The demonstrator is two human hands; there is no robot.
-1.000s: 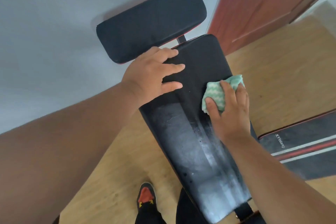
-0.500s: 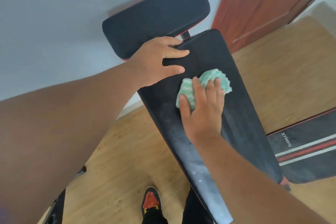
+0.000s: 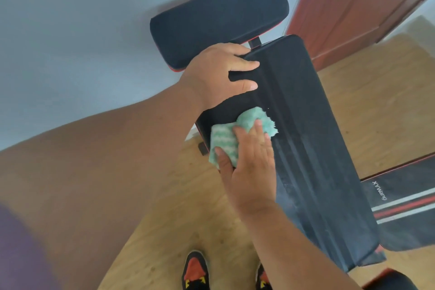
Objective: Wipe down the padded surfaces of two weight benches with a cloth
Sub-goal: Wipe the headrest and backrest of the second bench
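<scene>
A long black bench pad (image 3: pixel 313 139) runs from upper middle to lower right, dusty grey at its near end. Beyond its far end sits a shorter black cross pad (image 3: pixel 219 16). My left hand (image 3: pixel 221 73) rests on the long pad's far left corner, fingers spread over the edge. My right hand (image 3: pixel 247 167) presses a crumpled green-and-white cloth (image 3: pixel 226 139) flat against the pad's left edge, part of the cloth hanging over the side. A second bench pad (image 3: pixel 404 205), black with red and white stripes, lies at the right.
A wooden floor (image 3: pixel 164 231) lies below, with my red-and-black shoes (image 3: pixel 195 271) at the bottom edge. A pale wall (image 3: pixel 70 42) stands behind the bench. A red-brown door (image 3: pixel 357 2) is at the upper right.
My right hand has swept the cloth from the pad's right side across to its left edge and slightly toward me. My left hand stays at the pad's far left corner.
</scene>
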